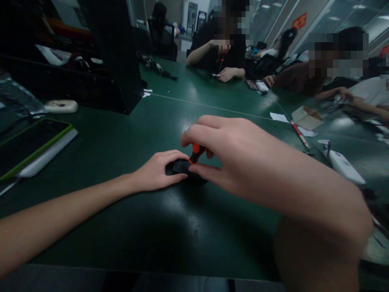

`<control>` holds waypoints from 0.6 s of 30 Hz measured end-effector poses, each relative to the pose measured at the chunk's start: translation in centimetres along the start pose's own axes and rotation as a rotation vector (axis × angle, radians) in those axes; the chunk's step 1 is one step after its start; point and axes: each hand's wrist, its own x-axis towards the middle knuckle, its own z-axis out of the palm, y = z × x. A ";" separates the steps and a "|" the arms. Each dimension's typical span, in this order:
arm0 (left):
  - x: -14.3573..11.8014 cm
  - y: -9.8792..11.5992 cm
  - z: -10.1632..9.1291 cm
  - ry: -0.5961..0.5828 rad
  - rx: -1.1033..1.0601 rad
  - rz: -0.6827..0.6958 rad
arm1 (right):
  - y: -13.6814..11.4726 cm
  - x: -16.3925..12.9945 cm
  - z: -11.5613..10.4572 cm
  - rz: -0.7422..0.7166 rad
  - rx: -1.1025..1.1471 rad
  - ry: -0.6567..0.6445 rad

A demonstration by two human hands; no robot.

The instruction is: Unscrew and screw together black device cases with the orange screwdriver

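Observation:
A small black device (180,165), its exact kind unclear, lies on the green table in front of me. My left hand (159,170) is closed around its left end, thumb on the near side and fingers on the far side. Above it, my right hand (220,152) grips the orange and black handle of a screwdriver (196,151) between thumb and fingers. The handle leans a little over the device. My right hand hides the screwdriver's tip and the device's right part.
At left lie a phone with a green edge (39,136) and a white oval object (62,106), beside a black shelf frame (112,52). Rightward are an open cardboard box (306,117), a red and white stick (299,134) and a white power strip (346,166). Co-workers (217,48) sit across the table.

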 end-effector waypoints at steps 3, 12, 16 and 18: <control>0.0 0.0 0.0 0.000 0.003 0.004 | 0.0 0.1 0.2 0.018 -0.014 -0.017; -0.1 0.2 0.0 -0.010 0.001 -0.006 | -0.3 -0.4 0.3 0.022 0.007 -0.017; -0.1 0.1 0.0 -0.009 0.013 0.000 | 0.0 -0.5 0.3 0.002 0.036 -0.001; -0.1 0.1 0.0 -0.011 0.016 0.002 | 0.1 -0.4 0.4 0.008 0.027 0.003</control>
